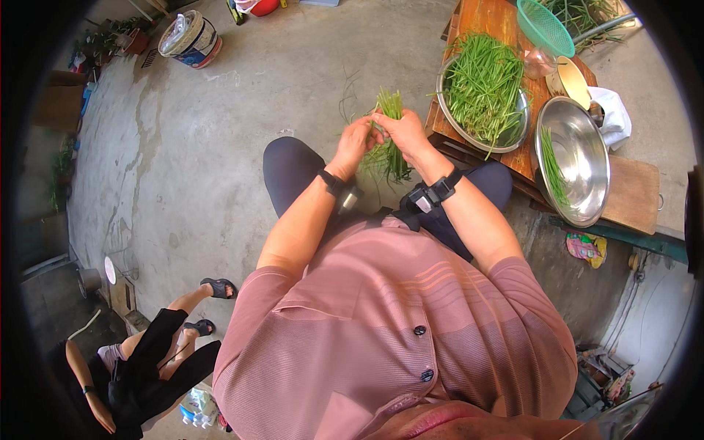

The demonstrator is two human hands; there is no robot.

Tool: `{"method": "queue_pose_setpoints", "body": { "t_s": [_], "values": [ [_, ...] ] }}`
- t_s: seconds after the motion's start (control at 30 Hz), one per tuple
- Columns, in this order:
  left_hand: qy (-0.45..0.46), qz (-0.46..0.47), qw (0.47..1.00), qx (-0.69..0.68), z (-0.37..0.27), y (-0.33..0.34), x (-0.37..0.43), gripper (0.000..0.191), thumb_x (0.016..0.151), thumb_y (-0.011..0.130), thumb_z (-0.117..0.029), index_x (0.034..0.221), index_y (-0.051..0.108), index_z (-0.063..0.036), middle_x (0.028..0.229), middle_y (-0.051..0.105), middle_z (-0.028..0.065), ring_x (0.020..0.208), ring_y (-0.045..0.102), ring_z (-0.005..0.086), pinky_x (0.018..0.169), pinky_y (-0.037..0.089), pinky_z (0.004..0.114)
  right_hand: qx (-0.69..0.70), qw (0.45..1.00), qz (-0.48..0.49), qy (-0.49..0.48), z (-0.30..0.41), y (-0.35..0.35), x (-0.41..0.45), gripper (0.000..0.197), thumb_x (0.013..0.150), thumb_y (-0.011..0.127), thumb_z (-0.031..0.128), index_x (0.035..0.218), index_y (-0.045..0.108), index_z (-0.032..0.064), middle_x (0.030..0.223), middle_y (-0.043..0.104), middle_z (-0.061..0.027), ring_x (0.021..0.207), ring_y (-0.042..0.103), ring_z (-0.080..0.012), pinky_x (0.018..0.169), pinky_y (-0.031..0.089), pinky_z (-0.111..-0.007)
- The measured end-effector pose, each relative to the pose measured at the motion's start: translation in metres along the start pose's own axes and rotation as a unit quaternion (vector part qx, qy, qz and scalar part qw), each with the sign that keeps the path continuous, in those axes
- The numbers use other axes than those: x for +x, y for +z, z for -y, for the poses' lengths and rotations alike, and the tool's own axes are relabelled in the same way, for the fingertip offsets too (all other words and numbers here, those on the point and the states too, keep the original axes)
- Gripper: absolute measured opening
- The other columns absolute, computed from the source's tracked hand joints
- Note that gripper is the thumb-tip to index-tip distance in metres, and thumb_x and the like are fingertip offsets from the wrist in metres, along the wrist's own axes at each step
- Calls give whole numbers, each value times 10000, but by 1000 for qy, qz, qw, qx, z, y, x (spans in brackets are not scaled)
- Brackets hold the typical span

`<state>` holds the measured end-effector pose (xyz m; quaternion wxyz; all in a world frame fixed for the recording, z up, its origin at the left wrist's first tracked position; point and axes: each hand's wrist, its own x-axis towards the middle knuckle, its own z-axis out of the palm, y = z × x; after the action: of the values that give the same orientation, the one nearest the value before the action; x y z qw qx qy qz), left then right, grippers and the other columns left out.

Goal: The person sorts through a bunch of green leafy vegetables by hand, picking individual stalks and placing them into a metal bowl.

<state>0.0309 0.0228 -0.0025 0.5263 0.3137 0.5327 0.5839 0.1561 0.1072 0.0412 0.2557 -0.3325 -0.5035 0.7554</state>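
Observation:
Above the floor between my knees, my right hand [406,132] is wrapped around a bunch of long green stems, likely chives [391,104]. The cut ends point away from me, and the leafy ends hang down below the hand. My left hand [355,142] meets the bunch from the left, its fingertips curled against the stems close to the right thumb. Thin loose blades dangle under the left fingers; exactly which ones they pinch is hidden. To the right, a steel basin [525,132] is heaped with more green stems [484,82]. A second steel basin [583,148] holds a small neat row of stems [553,165].
The basins rest on a low wooden table [484,16] with a green plastic colander [544,27] and a yellow bowl [573,82]. A wooden board [632,192] lies nearby. A bucket [192,41] stands far left on the concrete floor [220,110]. Another person [148,363] is at lower left.

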Motion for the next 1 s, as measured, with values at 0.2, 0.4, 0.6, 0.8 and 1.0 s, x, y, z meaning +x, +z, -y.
{"method": "queue_pose_setpoints", "body": {
  "t_s": [0.2,0.4,0.6,0.8,1.0],
  "values": [
    [-68,27,996,-59,-5,0,3,328,999,373,-224,1080,612,-15,831,614,57,668,512,141,615,407,265,-11,999,-42,-4,-4,-11,5,126,886,708,147,856,656,36,704,581,11,606,510,-94,563,391,-252],
    [-119,-108,967,-199,-6,-9,6,321,1015,447,-245,1180,597,-15,824,601,59,738,586,193,659,459,317,22,999,-27,5,3,-23,2,116,926,676,145,953,678,32,716,542,34,636,475,-80,596,385,-246],
    [-67,-146,961,-223,2,-19,10,227,999,497,-201,1114,595,-31,756,548,28,616,493,160,573,408,305,66,997,-37,1,9,-30,1,130,880,740,150,824,635,97,691,543,48,600,479,-72,563,376,-242],
    [-60,-90,971,-215,-8,-14,6,145,988,565,-171,1035,592,-36,633,429,-28,487,335,83,448,260,248,61,997,-47,-4,10,-31,2,114,876,743,141,847,648,85,693,548,47,598,479,-74,563,379,-243],
    [-78,-37,986,-145,-17,0,-1,110,964,657,-179,927,624,-80,588,376,-92,465,276,37,430,194,222,26,997,-69,4,5,-28,4,107,861,747,137,856,664,70,700,565,39,596,482,-75,554,374,-245]
  ]
}}
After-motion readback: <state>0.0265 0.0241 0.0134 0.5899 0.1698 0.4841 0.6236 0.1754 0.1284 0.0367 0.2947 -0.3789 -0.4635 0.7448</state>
